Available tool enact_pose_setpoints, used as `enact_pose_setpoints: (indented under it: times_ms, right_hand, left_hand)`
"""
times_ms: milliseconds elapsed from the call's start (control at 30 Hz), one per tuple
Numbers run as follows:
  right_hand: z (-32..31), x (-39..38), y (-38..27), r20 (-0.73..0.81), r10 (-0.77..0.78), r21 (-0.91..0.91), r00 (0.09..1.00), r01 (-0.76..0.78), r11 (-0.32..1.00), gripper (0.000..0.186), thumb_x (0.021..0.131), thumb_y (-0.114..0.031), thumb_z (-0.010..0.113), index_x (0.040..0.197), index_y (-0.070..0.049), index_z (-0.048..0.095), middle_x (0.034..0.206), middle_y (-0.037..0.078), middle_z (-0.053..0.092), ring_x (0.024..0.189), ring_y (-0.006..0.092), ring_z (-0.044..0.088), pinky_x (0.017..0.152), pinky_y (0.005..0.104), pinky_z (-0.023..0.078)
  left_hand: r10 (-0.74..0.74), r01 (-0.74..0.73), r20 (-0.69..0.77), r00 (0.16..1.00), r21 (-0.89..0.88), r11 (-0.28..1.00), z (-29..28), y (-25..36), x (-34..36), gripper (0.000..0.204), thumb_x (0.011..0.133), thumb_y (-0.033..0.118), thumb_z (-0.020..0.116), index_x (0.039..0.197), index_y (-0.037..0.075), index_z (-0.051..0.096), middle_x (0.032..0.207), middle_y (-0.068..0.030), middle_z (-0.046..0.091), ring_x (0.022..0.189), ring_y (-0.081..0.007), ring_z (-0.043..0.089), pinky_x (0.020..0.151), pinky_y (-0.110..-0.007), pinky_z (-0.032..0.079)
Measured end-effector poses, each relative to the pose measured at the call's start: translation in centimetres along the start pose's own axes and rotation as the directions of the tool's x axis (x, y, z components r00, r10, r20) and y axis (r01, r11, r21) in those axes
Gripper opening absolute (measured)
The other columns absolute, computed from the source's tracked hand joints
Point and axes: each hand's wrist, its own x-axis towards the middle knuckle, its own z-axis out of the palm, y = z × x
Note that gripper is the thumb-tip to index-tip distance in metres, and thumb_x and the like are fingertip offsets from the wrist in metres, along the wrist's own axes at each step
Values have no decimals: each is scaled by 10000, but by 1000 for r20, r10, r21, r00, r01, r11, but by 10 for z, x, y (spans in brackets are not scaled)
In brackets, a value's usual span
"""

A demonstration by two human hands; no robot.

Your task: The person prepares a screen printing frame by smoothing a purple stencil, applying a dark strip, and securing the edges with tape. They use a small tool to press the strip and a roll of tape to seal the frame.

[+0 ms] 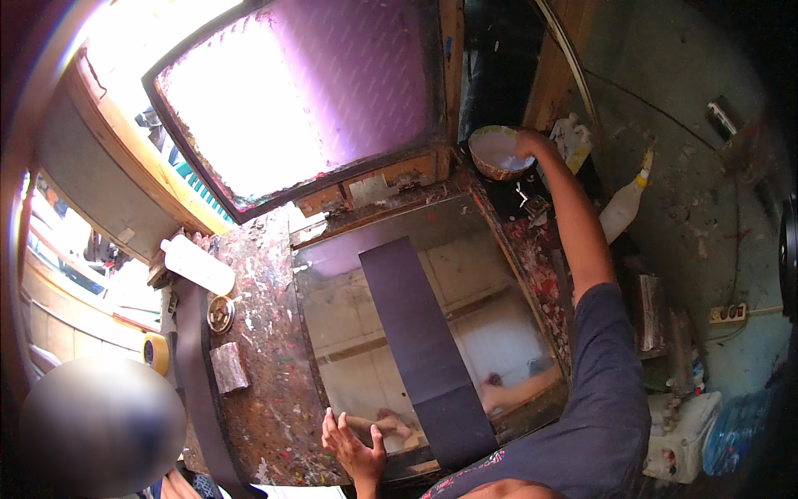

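My right arm stretches far forward, and my right hand (527, 143) dips over the rim of a round bowl (496, 170) with a pale inside. Its fingers look curled together; whatever they hold is hidden. My left hand (356, 447) rests with fingers spread at the near left edge of a shiny glass plate (345, 333) set into the worktable. Across the glass lies a long dark strip of material (424, 341), running from the far side toward my body. Nothing is held in my left hand.
A framed screen (366, 83) stands tilted up behind the glass. On the paint-stained table (270, 374) are a white bottle (199, 266), a round tin (220, 314), a small block (229, 368) and another dark strip (195, 366). A squeeze bottle (625, 200) stands right; a person (170, 482) is at lower left.
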Motion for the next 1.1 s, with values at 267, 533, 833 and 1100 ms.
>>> enact_pose_setpoints:
  times_ms: [267, 533, 833, 1100]
  right_hand:
    - [-42, -26, -52, 72, 34, 35, 997, -37, 999, 330, 750, -130, 664, 1045, -3, 737, 1109, 206, 718, 1034, 361, 701, 869, 491, 550]
    - [-37, -18, -46, -32, 19, 166, 999, -13, 986, 320, 728, -124, 678, 999, 36, 733, 1022, 262, 716, 960, 374, 716, 779, 476, 566]
    - [-9, -7, -13, -197, 147, 75, 969, -135, 988, 307, 802, -199, 667, 1022, -1, 746, 1102, 235, 709, 999, 368, 708, 822, 493, 563]
    - [-37, -38, -41, -60, 14, 18, 998, -13, 1000, 327, 796, -176, 695, 1050, 28, 720, 1078, 237, 711, 991, 357, 705, 829, 466, 560]
  left_hand:
    - [-16, 16, -14, 1000, 27, 1000, -5, -4, -5, 620, 799, 303, 661, 1312, 10, 470, 1474, -240, 394, 1379, -409, 350, 1138, -541, 232]
    - [11, -11, -18, 1000, 7, 1000, 1, -2, -2, 620, 795, 302, 665, 1307, 9, 471, 1471, -238, 395, 1376, -411, 351, 1134, -549, 235]
    - [9, -9, -19, 1000, -22, 1000, 5, -1, 0, 625, 795, 310, 660, 1319, 33, 461, 1490, -214, 383, 1376, -405, 350, 1136, -559, 224]
    - [-18, 18, -28, 999, 4, 1000, -2, -4, -6, 617, 804, 320, 657, 1312, 25, 466, 1491, -217, 385, 1383, -406, 345, 1137, -560, 223]
